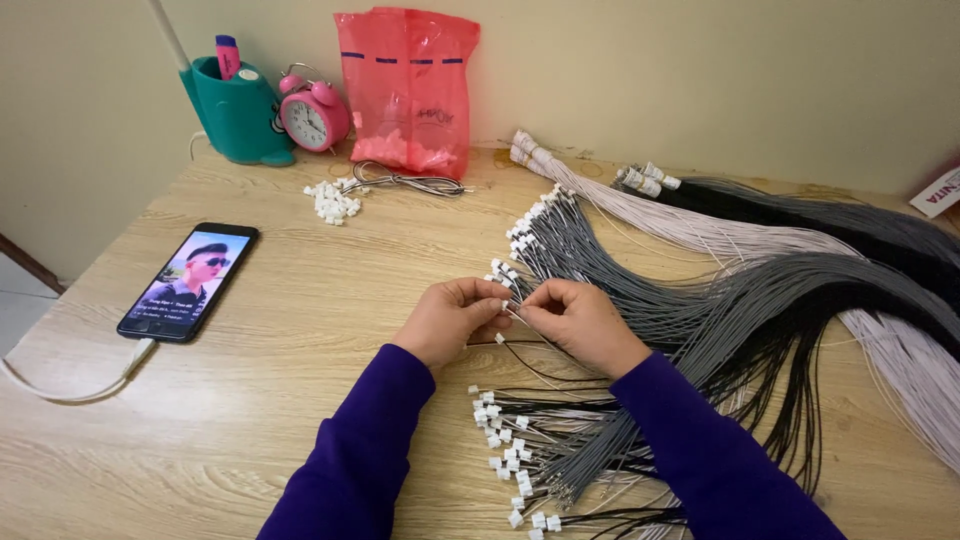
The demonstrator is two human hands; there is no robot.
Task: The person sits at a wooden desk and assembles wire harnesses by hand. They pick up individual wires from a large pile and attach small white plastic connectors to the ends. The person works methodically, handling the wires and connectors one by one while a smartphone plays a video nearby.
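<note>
From the head view, I see my left hand [452, 318] and right hand [580, 322] meeting at the middle of the pale wood-grain table [300, 330], both pinched on a thin wire with a small white plastic connector [508, 306] held between the fingertips. The finished grey wires tipped with white connectors [560, 240] fan out just beyond my knuckles, and another fan of capped wires [530, 450] lies just below my wrists. My purple sleeves [690, 440] rest over that lower fan, so I judge a forearm shift could drag or tangle those leads. The loose heap of white connectors [333, 201] sits well apart near the red plastic bag [408, 90]; reaching there could pull strands along. The black smartphone [188, 281] lies apart at left.
</note>
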